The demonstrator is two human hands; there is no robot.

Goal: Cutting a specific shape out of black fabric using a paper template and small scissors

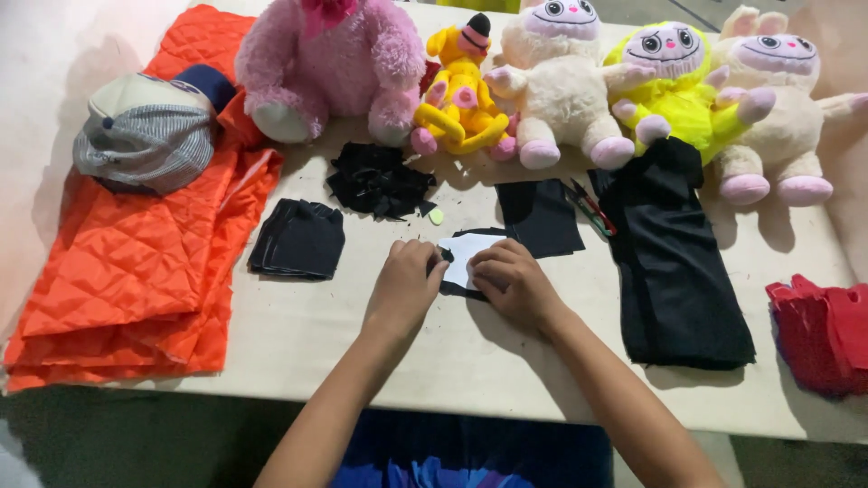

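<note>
White template (468, 250) lies on black fabric piece (461, 287) at the pale table's (470, 361) middle — left hand (404, 287) and right hand (513, 282) press it flat, fingers curled. Around: orange quilted cloth (136, 262), plush toys (561, 90), dark floor below.

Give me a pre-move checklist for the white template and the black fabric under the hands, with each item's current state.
1. Left hand on white template: ok, fingertips press its left edge.
2. Right hand on the template: ok.
3. Template lies over black fabric piece: ok.
4. Scissors within reach: ok, right of the hands.
5. Template edges aligned with fabric: cannot tell, hands cover them.
6. Stack of cut black pieces apart from the work: ok.
</note>
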